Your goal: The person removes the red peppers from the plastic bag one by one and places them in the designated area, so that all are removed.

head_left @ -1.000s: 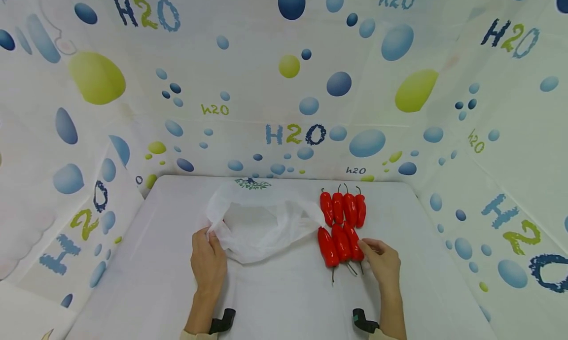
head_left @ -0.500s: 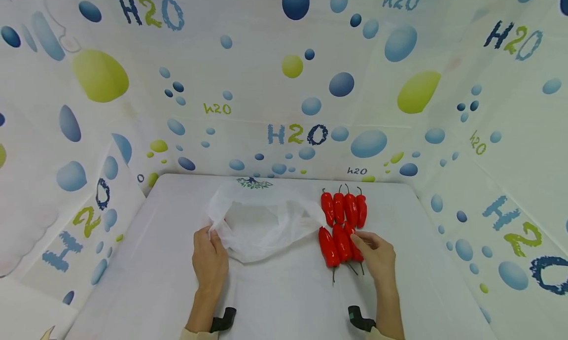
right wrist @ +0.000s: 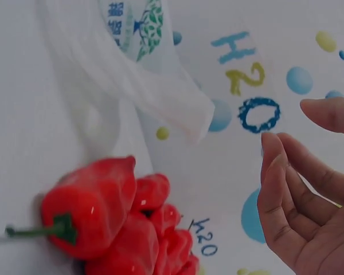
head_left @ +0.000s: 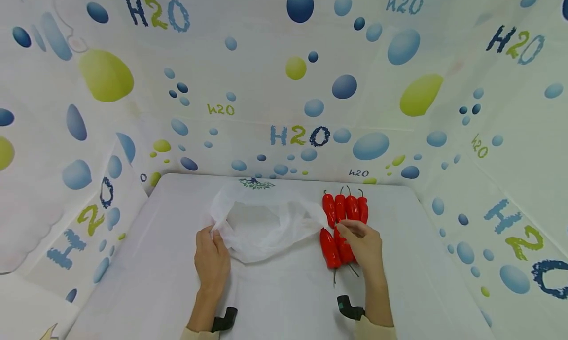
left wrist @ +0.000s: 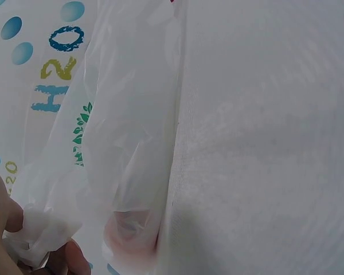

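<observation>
My left hand [head_left: 213, 263] pinches the left rim of a thin white plastic bag [head_left: 259, 246], which lies with its mouth held apart on the table. In the left wrist view the bag's film [left wrist: 126, 97] is bunched between thumb and fingers. My right hand [head_left: 365, 246] hovers over the front row of red chili peppers and hides part of it. Its thumb stands apart from the bent fingers [right wrist: 272, 189], with nothing between them. The front-left pepper [head_left: 329, 249] lies stem toward me, close to the bag's right corner. Another red pepper row [head_left: 352, 207] lies behind, stems pointing away.
The white table [head_left: 284, 300] has its far edge close to a printed wall cloth [head_left: 248, 74]. A green tree print [head_left: 256, 184] shows on the bag's far end. A black wrist mount [head_left: 225, 320] sits by each forearm.
My right hand has moved left and slightly away from me, from the right side of the front peppers to above them. My left hand keeps its hold on the bag.
</observation>
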A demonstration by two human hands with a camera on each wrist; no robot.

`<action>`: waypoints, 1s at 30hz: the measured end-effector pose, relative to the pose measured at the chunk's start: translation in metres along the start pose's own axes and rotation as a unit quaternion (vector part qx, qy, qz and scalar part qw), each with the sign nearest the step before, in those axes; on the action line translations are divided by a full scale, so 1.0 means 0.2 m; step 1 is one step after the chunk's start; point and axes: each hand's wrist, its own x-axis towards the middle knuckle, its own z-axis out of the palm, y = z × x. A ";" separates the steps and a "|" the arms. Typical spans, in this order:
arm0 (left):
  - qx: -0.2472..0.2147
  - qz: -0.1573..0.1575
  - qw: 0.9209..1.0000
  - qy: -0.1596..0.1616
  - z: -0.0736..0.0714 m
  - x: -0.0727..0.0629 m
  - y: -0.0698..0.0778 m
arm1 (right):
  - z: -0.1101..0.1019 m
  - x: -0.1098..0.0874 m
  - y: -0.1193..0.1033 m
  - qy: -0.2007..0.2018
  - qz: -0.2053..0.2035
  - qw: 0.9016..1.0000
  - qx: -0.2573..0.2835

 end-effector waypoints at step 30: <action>0.006 0.014 1.000 0.009 0.00 0.00 0.00 | 0.38 0.08 -0.28 -0.118 -0.060 0.991 -0.006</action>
